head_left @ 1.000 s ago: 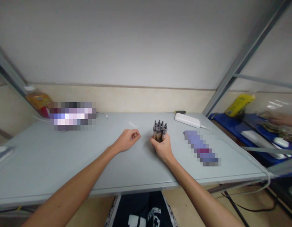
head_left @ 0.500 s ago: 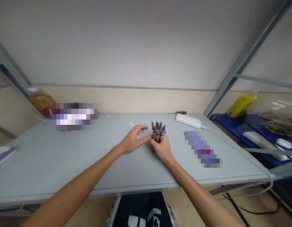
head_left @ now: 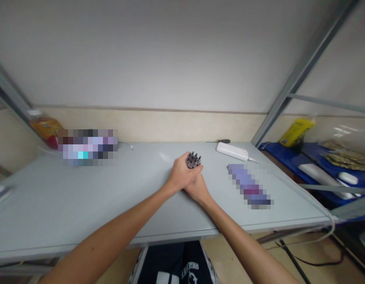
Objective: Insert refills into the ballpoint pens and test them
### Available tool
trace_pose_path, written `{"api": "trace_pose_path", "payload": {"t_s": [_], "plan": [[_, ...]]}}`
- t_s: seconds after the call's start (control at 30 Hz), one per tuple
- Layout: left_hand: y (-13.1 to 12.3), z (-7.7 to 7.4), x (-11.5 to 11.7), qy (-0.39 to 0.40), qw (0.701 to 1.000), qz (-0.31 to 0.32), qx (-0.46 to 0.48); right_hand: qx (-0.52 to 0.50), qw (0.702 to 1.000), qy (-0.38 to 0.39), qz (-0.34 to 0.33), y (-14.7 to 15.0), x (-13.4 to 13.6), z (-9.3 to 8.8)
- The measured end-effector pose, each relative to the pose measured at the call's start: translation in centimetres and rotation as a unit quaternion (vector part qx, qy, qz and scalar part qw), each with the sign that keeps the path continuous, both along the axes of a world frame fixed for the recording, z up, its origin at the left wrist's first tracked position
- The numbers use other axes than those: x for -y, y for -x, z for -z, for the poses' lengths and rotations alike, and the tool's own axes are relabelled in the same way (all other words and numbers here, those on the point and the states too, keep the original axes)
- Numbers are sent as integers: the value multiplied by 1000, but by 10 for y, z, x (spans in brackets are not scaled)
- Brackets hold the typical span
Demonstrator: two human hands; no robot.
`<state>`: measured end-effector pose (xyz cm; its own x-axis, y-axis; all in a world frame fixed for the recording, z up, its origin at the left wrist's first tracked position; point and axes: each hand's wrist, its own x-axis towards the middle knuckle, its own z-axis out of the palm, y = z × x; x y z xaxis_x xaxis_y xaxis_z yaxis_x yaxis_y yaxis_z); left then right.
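Pens (head_left: 193,159) bundled upright on table (head_left: 82,205), tips up; left hand (head_left: 181,175) wraps bundle from left; right hand (head_left: 198,188) clasps base, nearer side.

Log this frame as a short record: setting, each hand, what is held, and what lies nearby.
setting: pale grey table against a white wall
left hand: wrapped around the bundle from the left, grip shut
right hand: under and behind the bundle, grip shut on it
held: upright bundle of dark-tipped pens
nearby: white power strip; black-and-yellow screwdriver behind it
far right: blue tray, yellow packet
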<state>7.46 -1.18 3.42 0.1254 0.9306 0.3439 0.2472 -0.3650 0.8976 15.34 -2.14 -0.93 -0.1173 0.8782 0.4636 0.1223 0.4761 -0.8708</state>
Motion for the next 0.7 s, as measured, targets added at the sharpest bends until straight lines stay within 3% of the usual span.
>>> {"api": "trace_pose_path", "payload": {"t_s": [0.1,0.2,0.33,0.43,0.5,0.57,0.7], "plan": [[5,1,0,-1,1000,-14,18,55,998,9,-15,1,2,6],[14,-2,-2,0,999,-46,17,131,991,4,14,1,5,7],[35,-9,-14,30,988,-101,-112,166,985,-10,44,-1,7,1],[52,-10,-21,77,942,-74,-317,106,990,47,78,-4,6,-2],[61,-6,-22,97,895,-116,-419,73,989,83,97,-5,5,-2],[68,0,-21,100,860,-147,-479,70,989,85,95,-5,5,-2],[86,9,-24,87,830,-163,-527,100,991,36,85,-5,6,0]]}}
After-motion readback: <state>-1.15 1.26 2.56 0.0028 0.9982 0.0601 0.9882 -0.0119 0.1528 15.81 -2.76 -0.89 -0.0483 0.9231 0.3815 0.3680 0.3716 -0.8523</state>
